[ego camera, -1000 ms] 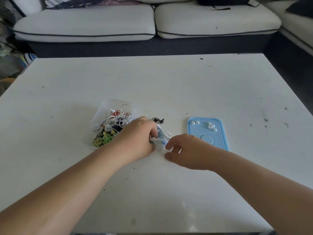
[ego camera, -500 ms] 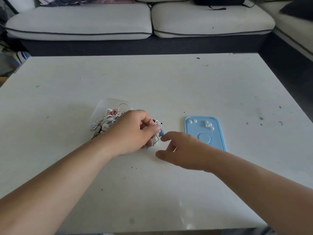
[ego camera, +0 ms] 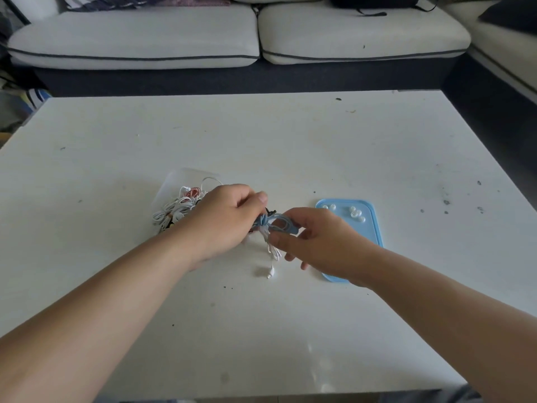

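My left hand [ego camera: 223,219] is curling its fingers and pinching, between thumb and forefinger, the left end of a small blue earphone bundle [ego camera: 273,223]. My right hand [ego camera: 316,242] is gripping the right side of the same bundle with thumb and fingertips, while its lower fingers are hanging loosely bent beneath. Both hands are holding the bundle just above the surface [ego camera: 261,141], near its middle and between the two other groups of things. A thin white cable [ego camera: 271,251] is trailing down from the bundle between the hands, and its plug end [ego camera: 270,275] is lying on the surface.

Just behind my left hand, a heap of tangled earphones [ego camera: 177,206], mostly white with some red wire, is sitting in a clear container [ego camera: 186,178]; my hand is covering its near right part. To the right, a light blue tray [ego camera: 369,231] is lying flat, with my right hand and wrist overlapping its near left corner. Several small white ear tips [ego camera: 356,213] are resting at the tray's far end. Beyond the surface, a pale sofa [ego camera: 145,39] with dark piping is filling the background.
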`<action>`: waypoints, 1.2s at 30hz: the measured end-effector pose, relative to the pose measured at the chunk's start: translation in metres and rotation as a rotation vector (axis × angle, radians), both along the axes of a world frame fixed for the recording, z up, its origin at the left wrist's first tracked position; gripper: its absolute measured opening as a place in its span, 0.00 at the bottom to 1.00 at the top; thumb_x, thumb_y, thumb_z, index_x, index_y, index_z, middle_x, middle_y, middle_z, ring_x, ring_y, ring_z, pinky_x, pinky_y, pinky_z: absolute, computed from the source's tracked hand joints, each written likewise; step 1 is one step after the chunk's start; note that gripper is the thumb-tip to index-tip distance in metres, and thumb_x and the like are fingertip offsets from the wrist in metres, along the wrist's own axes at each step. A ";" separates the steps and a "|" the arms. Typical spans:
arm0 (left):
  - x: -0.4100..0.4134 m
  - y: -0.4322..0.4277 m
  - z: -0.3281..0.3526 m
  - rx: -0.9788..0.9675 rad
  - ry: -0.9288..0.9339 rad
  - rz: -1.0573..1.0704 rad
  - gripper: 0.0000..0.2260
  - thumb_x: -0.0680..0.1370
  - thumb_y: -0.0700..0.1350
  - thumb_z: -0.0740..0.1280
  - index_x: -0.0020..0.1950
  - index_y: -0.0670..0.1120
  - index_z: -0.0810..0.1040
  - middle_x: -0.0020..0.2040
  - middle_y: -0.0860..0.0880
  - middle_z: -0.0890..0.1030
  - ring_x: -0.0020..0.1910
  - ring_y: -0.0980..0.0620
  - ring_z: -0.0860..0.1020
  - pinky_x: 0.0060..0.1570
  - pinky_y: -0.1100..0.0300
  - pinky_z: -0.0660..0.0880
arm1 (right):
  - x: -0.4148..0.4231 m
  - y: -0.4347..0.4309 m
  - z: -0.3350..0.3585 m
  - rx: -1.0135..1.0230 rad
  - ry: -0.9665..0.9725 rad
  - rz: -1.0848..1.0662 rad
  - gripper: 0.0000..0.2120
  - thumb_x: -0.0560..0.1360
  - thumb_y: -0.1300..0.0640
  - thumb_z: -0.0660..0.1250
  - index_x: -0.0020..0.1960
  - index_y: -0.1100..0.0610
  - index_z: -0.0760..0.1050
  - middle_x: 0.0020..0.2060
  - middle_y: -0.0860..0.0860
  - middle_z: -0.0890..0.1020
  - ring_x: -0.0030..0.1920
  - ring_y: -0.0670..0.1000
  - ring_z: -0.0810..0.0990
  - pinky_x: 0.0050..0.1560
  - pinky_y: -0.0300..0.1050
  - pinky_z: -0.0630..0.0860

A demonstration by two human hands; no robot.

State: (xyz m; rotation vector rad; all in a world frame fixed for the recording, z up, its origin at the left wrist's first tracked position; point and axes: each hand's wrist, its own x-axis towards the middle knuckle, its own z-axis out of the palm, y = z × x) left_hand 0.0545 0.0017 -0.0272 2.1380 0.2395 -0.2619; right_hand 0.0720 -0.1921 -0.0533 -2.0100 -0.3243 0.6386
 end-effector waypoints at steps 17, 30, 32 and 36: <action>0.001 0.000 0.029 -0.487 -0.006 0.127 0.05 0.76 0.41 0.75 0.48 0.41 0.81 0.38 0.44 0.82 0.37 0.47 0.82 0.43 0.52 0.79 | 0.009 -0.007 0.021 0.342 0.166 -0.105 0.17 0.76 0.50 0.72 0.53 0.64 0.83 0.42 0.57 0.87 0.43 0.54 0.81 0.54 0.51 0.79; -0.003 -0.004 0.029 -0.618 0.068 -0.063 0.07 0.72 0.36 0.75 0.45 0.46 0.80 0.45 0.43 0.82 0.42 0.48 0.82 0.41 0.54 0.76 | 0.012 -0.011 0.031 0.652 0.593 -0.098 0.16 0.84 0.59 0.58 0.70 0.56 0.76 0.51 0.56 0.82 0.42 0.55 0.78 0.40 0.49 0.77; -0.003 -0.003 0.026 -0.598 0.084 -0.096 0.07 0.70 0.39 0.75 0.45 0.47 0.81 0.45 0.45 0.83 0.42 0.49 0.82 0.41 0.54 0.77 | 0.013 -0.013 0.028 0.648 0.564 -0.101 0.15 0.85 0.60 0.58 0.68 0.58 0.77 0.49 0.56 0.81 0.41 0.53 0.78 0.39 0.47 0.77; -0.003 -0.004 0.023 -0.470 0.088 -0.122 0.11 0.68 0.40 0.81 0.46 0.48 0.83 0.43 0.48 0.85 0.43 0.51 0.82 0.45 0.53 0.77 | 0.012 -0.012 0.023 0.656 0.473 -0.145 0.10 0.82 0.65 0.62 0.57 0.62 0.81 0.42 0.57 0.80 0.37 0.51 0.77 0.37 0.43 0.77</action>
